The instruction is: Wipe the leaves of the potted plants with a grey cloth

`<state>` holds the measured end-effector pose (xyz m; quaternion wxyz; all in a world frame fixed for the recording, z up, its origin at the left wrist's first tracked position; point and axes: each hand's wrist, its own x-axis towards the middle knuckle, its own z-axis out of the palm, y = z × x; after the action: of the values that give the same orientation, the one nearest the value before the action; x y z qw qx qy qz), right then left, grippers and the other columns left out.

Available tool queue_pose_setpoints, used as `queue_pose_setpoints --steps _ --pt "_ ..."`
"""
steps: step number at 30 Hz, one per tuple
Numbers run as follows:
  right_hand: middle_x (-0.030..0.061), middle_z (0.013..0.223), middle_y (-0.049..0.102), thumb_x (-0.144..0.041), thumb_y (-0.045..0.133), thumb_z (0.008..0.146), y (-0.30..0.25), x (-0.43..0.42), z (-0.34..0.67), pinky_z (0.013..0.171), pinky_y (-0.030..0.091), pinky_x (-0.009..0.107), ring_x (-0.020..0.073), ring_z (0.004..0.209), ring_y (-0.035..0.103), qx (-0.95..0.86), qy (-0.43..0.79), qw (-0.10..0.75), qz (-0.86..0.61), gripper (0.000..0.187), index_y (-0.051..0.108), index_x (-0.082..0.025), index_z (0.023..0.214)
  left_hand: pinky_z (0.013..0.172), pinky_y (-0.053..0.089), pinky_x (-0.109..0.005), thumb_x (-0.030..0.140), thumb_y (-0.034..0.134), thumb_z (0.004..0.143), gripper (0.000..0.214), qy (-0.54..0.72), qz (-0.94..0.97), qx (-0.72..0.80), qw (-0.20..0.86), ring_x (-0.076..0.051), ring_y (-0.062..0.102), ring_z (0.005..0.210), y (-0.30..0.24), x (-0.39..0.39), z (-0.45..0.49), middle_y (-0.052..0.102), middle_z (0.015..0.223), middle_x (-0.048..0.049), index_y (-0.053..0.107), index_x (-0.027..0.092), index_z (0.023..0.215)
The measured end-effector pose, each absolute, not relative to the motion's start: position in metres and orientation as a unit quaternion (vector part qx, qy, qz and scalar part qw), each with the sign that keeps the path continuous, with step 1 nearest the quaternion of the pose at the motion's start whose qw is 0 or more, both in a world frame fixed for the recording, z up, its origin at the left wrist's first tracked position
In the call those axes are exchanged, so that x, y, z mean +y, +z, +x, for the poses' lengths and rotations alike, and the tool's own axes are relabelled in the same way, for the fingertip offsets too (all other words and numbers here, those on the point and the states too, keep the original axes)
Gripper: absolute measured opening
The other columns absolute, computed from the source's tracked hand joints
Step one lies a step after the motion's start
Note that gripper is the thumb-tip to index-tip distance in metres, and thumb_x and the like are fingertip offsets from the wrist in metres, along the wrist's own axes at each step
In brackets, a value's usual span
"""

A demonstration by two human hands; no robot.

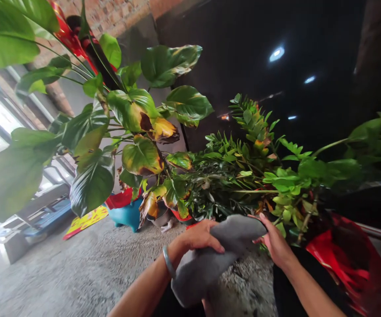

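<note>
A grey cloth [206, 266], folded and hanging limp, is held in front of me at the lower middle. My left hand [202, 235], with a pale bangle on its wrist, grips the cloth from the left, thumb lying on top. At the cloth's upper right end, my right hand [274, 240] pinches its edge between thumb and fingers. Just beyond the hands stand potted plants with dense green foliage [223, 171]. To the left rises a tall plant whose large leaves [141, 154] are partly yellow and brown at the edges.
A turquoise pot [126, 215] and a small grey pot [160, 215] stand on the rough concrete floor [88, 268]. A yellow and red board [88, 221] lies at left. Red wrapping [345, 259] is at lower right. Behind the plants is a dark glossy panel [243, 66].
</note>
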<state>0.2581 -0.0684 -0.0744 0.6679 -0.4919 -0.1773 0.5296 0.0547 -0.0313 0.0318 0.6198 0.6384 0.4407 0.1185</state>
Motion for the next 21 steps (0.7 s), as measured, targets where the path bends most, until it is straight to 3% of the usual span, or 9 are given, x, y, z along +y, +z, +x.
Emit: queue_pose_setpoints --steps 4,7,9,12,15,17,21 --pt "0.0126 0.102 0.075 -0.051 0.068 0.067 -0.075 -0.066 0.256 0.043 0.047 0.029 0.0228 0.066 0.066 -0.187 0.517 0.682 -0.483 0.032 0.072 -0.022 0.080 0.057 0.045 -0.026 0.017 0.075 0.042 0.030 0.326 0.577 0.393 0.637 -0.015 0.056 0.057 0.078 -0.011 0.059 0.068 0.062 0.0016 0.074 0.017 0.072" --pt "0.0134 0.102 0.075 -0.054 0.066 0.068 -0.075 -0.063 0.253 0.044 0.047 0.030 0.0229 0.066 0.065 -0.187 0.514 0.686 -0.480 0.035 0.073 -0.021 0.079 0.061 0.047 -0.027 0.025 0.076 0.043 0.035 0.464 0.513 0.378 0.616 -0.015 0.058 0.060 0.081 0.006 0.070 0.068 0.069 0.0001 0.072 0.015 0.077" --pt "0.0127 0.099 0.075 -0.054 0.065 0.069 -0.075 -0.062 0.252 0.044 0.046 0.030 0.0226 0.065 0.065 -0.185 0.511 0.685 -0.485 0.035 0.073 -0.022 0.077 0.059 0.045 -0.028 0.024 0.073 0.045 0.031 0.443 0.514 0.419 0.604 -0.015 0.055 0.058 0.059 0.005 0.073 0.066 0.065 0.0005 0.072 0.015 0.074" --pt "0.0105 0.089 0.077 -0.054 0.065 0.068 -0.076 -0.062 0.255 0.044 0.046 0.030 0.0221 0.062 0.065 -0.173 0.499 0.681 -0.507 0.034 0.073 -0.022 0.073 0.053 0.038 -0.026 0.012 0.071 0.043 0.018 0.233 0.642 0.471 0.558 -0.013 0.049 0.053 0.019 -0.014 0.066 0.059 0.054 0.0042 0.069 0.018 0.060" --pt "0.0090 0.074 0.076 -0.056 0.067 0.065 -0.077 -0.064 0.259 0.047 0.048 0.030 0.0218 0.059 0.064 -0.154 0.505 0.675 -0.515 0.036 0.074 -0.020 0.069 0.049 0.033 -0.025 0.006 0.071 0.041 0.021 0.074 0.723 0.443 0.525 -0.014 0.047 0.053 0.012 -0.031 0.051 0.056 0.051 0.0065 0.067 0.021 0.054" --pt "0.0088 0.072 0.076 -0.054 0.069 0.063 -0.077 -0.064 0.260 0.047 0.048 0.030 0.0221 0.058 0.064 -0.148 0.516 0.677 -0.503 0.035 0.073 -0.020 0.069 0.050 0.036 -0.025 0.010 0.073 0.043 0.020 0.122 0.697 0.428 0.563 -0.014 0.049 0.053 0.032 -0.030 0.046 0.058 0.054 0.0060 0.068 0.020 0.060" --pt "0.0116 0.081 0.077 -0.052 0.070 0.062 -0.076 -0.062 0.257 0.044 0.046 0.030 0.0227 0.059 0.065 -0.167 0.510 0.690 -0.485 0.034 0.072 -0.020 0.072 0.057 0.045 -0.026 0.022 0.076 0.048 0.031 0.397 0.596 0.390 0.580 -0.015 0.055 0.058 0.081 -0.005 0.059 0.065 0.066 0.0018 0.070 0.016 0.077"
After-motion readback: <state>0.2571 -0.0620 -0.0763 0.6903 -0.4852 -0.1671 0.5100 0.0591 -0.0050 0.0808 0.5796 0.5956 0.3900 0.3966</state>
